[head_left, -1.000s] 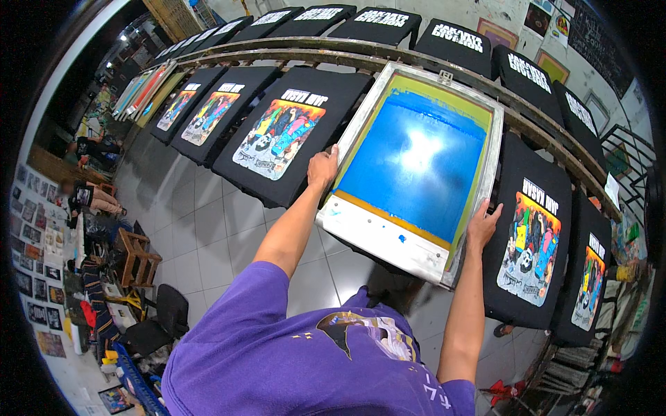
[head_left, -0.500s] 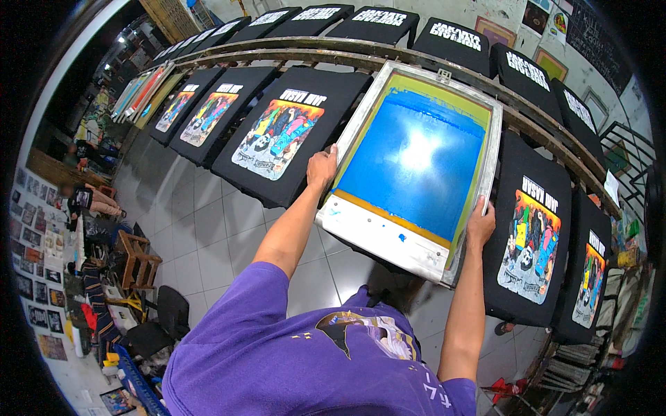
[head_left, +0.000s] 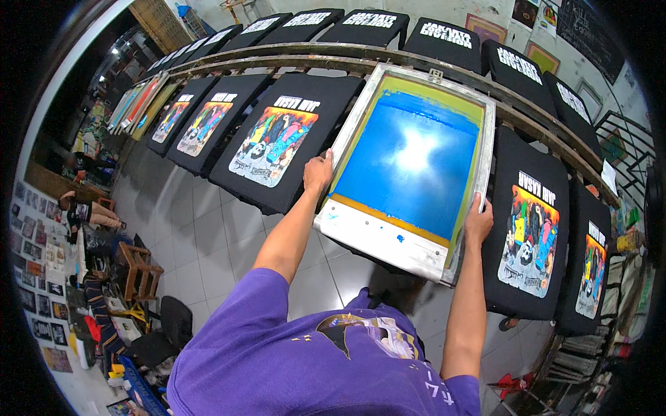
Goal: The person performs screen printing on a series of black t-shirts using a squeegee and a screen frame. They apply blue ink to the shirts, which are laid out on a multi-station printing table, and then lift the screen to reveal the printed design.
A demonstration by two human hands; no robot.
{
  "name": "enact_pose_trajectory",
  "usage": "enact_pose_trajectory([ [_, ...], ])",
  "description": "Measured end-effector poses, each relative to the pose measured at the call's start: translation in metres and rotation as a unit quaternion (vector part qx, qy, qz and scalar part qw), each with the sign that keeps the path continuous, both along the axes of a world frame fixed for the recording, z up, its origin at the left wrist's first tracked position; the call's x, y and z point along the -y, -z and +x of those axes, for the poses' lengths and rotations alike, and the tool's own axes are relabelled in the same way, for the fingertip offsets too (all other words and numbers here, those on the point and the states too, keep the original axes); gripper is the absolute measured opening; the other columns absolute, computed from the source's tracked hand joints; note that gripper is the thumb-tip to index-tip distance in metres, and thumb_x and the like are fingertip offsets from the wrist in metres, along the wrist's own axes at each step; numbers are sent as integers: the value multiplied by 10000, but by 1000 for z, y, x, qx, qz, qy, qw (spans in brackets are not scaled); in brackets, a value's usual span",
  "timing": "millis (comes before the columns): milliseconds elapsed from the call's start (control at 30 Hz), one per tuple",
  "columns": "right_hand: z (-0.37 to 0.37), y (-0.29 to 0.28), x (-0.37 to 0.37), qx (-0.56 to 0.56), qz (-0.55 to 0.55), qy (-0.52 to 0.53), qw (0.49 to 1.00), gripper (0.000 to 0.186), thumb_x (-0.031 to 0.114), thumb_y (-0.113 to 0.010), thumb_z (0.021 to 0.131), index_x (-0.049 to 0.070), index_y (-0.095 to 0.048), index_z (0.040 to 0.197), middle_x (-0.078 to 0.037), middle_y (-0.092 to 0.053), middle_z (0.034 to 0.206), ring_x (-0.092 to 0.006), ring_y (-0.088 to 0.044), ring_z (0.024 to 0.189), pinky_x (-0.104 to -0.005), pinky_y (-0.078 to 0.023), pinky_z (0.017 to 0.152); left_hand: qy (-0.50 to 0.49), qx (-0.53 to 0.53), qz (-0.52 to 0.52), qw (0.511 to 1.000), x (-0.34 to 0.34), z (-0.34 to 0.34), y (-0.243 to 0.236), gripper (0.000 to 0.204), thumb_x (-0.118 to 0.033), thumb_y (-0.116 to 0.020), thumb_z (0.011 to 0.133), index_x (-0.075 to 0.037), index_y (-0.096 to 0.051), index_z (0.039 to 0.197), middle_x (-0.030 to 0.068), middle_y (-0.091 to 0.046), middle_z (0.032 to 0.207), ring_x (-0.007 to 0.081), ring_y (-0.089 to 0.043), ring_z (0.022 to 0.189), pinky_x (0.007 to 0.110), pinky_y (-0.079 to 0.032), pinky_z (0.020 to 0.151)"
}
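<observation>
A silk-screen frame (head_left: 409,163) with blue ink spread over its yellow-green mesh lies over one station of the printing bench. My left hand (head_left: 318,172) is closed on its left side rail, and my right hand (head_left: 479,220) grips the lower part of its right rail. Its far end meets a small metal hinge clamp (head_left: 435,75) on the wooden rail. What lies under the frame is mostly hidden. Left of it is a black T-shirt (head_left: 333,104) with a colourful print; another printed black T-shirt (head_left: 510,156) is at the right.
Behind the wooden rail (head_left: 277,59) runs a second row of black shirts (head_left: 444,43) with white lettering. Several more screens (head_left: 139,104) lean at the far left. A wooden stool (head_left: 137,270) and a black chair (head_left: 173,322) stand on the tiled floor at lower left.
The whole view has shifted slightly, with the bench sitting a little lower and further left in the picture. Both hands keep the same hold on the screen frame.
</observation>
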State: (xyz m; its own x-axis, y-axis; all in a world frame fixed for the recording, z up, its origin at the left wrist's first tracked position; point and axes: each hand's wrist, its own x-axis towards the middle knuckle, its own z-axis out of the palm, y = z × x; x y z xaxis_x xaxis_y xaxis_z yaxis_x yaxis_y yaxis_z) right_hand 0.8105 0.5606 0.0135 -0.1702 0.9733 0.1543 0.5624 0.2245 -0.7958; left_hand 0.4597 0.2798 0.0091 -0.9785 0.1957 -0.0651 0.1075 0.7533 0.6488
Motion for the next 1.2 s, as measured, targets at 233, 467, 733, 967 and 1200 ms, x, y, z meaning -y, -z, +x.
enact_pose_trajectory([
  [233,-1,-3,2,12,-21,20,1000,559,513,-560,957,30,-635,1229,-253,-700,1089,-426,-662,1038,-483,-504,884,6,-3,-3,1000,1,1,-1,647,-579,-483,948,11,-747,949,288,-692,1056,450,-643,1059,495,-487,939],
  [467,2,-6,4,-5,-19,21,1000,524,494,-596,946,46,-652,1213,-253,-707,1057,-425,-686,982,-478,-523,855,35,-33,-7,999,-3,2,-1,655,-564,-443,975,23,-731,1011,306,-674,1049,467,-635,1058,504,-481,933],
  [733,0,-2,4,-16,-30,35,999,547,497,-638,904,49,-629,1218,-284,-692,1031,-454,-669,980,-508,-519,861,38,-60,-8,997,-3,0,3,707,-588,-439,970,54,-729,919,306,-689,973,468,-652,991,513,-484,880],
  [967,0,1,4,-22,-10,20,1000,520,437,-643,905,22,-609,1217,-261,-677,1079,-439,-648,1009,-507,-512,872,56,-57,-11,997,4,-8,8,756,-601,-425,977,90,-691,823,308,-679,873,470,-657,884,519,-474,808],
  [1200,2,1,5,-29,-12,14,999,508,400,-651,896,5,-604,1213,-222,-655,1150,-410,-622,1084,-487,-495,927,63,-77,-20,995,1,-5,8,745,-596,-413,985,74,-722,885,303,-696,929,460,-657,944,503,-482,838],
])
